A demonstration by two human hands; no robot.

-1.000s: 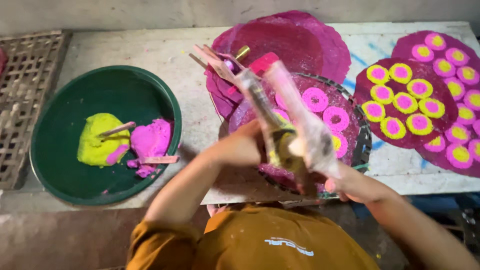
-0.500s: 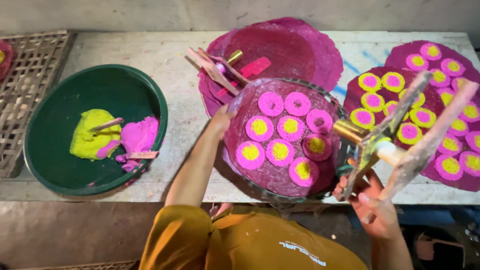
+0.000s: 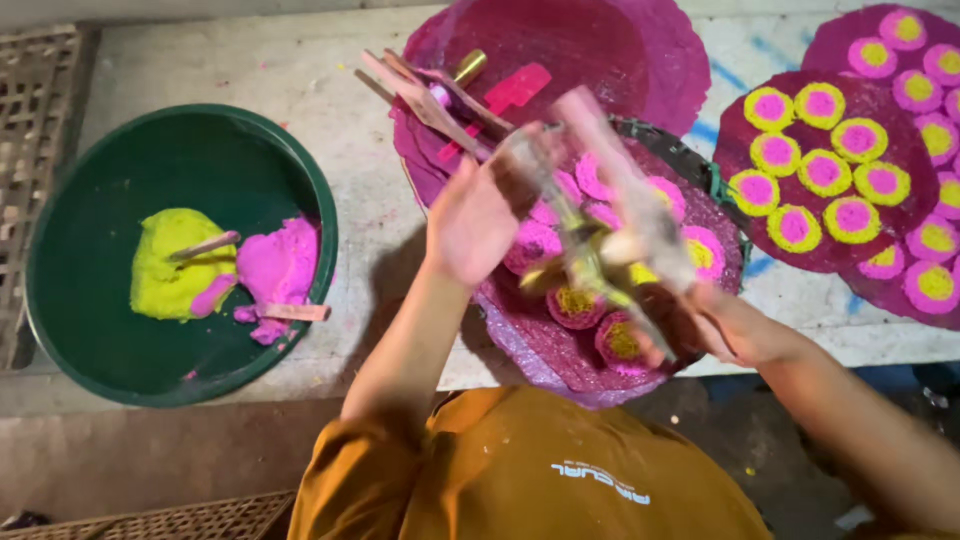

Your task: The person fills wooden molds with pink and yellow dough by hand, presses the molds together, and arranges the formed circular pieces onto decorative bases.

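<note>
Head view shows the right hand (image 3: 735,325) closed around the lower end of a wooden-handled press tool (image 3: 600,215), a two-armed thing with a brass part near its middle, blurred by motion so its exact shape is hard to tell. It is held slanted above the round tray (image 3: 725,195), probably so that its working end sits over the pink and yellow discs (image 3: 560,290) laid out there. The left hand (image 3: 470,220) is raised just beside the tool with palm and fingers spread, touching or nearly touching one arm; the blur hides which. It seems placed to steady or part the arms. The tray rests on the pale table (image 3: 330,110), on magenta sheets. Behind it lie a few wooden sticks (image 3: 420,90) and a brass piece (image 3: 470,67), kept within easy reach. To the left sits a green basin (image 3: 180,250) holding lumps of yellow-green paste (image 3: 170,280) and pink paste (image 3: 280,265), each with a small stick. At the right, dark round sheets (image 3: 830,180) carry finished discs, set aside apart from the tray.
</note>
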